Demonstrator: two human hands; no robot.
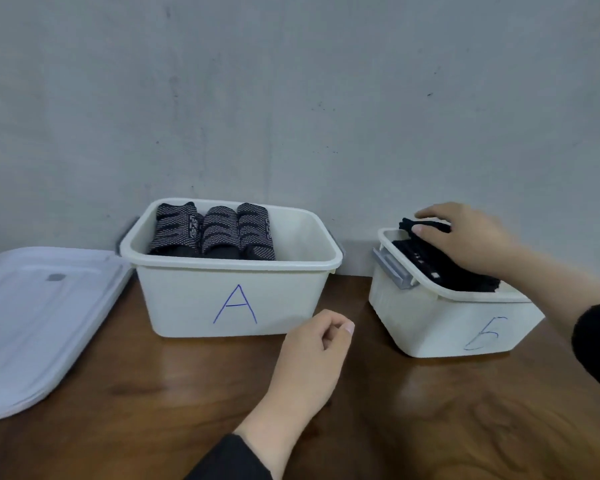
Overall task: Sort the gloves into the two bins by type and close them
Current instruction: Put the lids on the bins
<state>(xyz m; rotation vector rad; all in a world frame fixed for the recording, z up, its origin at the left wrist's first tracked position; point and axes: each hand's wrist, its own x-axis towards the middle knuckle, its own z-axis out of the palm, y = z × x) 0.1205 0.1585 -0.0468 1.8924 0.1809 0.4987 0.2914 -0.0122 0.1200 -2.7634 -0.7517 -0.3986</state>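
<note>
Black gloves (444, 261) lay heaped in bin B (440, 323), with the right hand (465, 237) pressing on them, fingers extended. Patterned gloves (215, 230) stood in bin A (236, 292). The left hand (312, 351) hovered loosely curled, empty, above the desk (395, 410). Lids (32, 320) lay left.

Two white bins on wooden table (153, 393): bin A (236, 299) open, patterned gloves (212, 232) inside. Right hand (465, 237) pressing black gloves (444, 265) into tilted second bin (440, 323). Left hand (312, 355) loosely curled, empty. Lid (39, 317) lying left.
</note>
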